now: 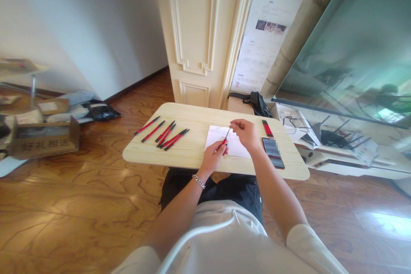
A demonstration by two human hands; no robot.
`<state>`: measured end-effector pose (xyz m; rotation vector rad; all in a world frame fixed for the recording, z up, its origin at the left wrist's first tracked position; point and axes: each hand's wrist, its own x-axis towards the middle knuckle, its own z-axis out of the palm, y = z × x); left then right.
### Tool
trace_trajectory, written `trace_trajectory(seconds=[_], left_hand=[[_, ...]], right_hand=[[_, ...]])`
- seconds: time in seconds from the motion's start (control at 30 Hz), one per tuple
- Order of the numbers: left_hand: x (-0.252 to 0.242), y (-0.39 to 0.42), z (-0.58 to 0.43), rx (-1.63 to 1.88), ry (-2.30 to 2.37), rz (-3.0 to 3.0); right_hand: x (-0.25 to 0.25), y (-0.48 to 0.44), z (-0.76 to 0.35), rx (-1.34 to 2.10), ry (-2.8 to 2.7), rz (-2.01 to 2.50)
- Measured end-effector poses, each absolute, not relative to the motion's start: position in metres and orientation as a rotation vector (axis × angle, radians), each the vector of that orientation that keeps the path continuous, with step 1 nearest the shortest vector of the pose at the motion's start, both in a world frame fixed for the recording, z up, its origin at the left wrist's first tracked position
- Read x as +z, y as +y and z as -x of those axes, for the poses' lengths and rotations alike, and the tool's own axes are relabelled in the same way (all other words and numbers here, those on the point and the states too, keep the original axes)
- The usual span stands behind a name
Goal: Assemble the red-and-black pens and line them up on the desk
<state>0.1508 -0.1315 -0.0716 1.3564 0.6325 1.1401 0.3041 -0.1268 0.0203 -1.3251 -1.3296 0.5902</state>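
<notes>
A light wood board lies in front of me, with a white paper sheet at its middle. Over the sheet, my left hand is shut on a red pen. My right hand pinches a thin black pen refill at the pen's upper end. Several red-and-black pens lie in a loose row to the left. A small bundle of red pens sits to the right, beside a dark flat rectangular object, partly blurred.
A black bag sits just beyond the board, by a cream panelled pillar. To the right are a glass panel and a white shelf with cables. On the wooden floor at left stand a cardboard box and piled bags.
</notes>
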Motion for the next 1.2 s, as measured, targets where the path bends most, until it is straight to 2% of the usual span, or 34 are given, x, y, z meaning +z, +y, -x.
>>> trace_trajectory(seconds=[0.17,0.47,0.67,0.83,0.97,1.1,1.2], left_hand=[[-0.07,-0.132,-0.15,1.143,0.636,-1.381],[-0.072,-0.13,-0.152,1.15,0.604,-1.324],[-0.072,-0.129,-0.151,1.147,0.604,-1.306],[-0.072,-0.129,-0.149,1.148,0.6,-1.324],[-0.072,-0.13,-0.149,1.147,0.61,-1.322],[-0.072,-0.131,-0.151,1.141,0.603,-1.313],[-0.073,-0.131,-0.151,1.148,0.596,-1.305]], right_hand=[[0.023,-0.132,-0.303,0.561,-1.478,1.419],[0.004,-0.124,-0.317,0.791,-1.564,1.442],[-0.023,-0.108,-0.308,0.42,-1.705,2.092],[-0.035,-0.101,-0.295,0.402,-1.721,2.351],[-0.037,-0.099,-0.306,0.507,-1.689,2.153],[-0.023,-0.105,-0.321,0.724,-1.343,1.695],[-0.001,-0.113,-0.324,0.762,-1.182,1.32]])
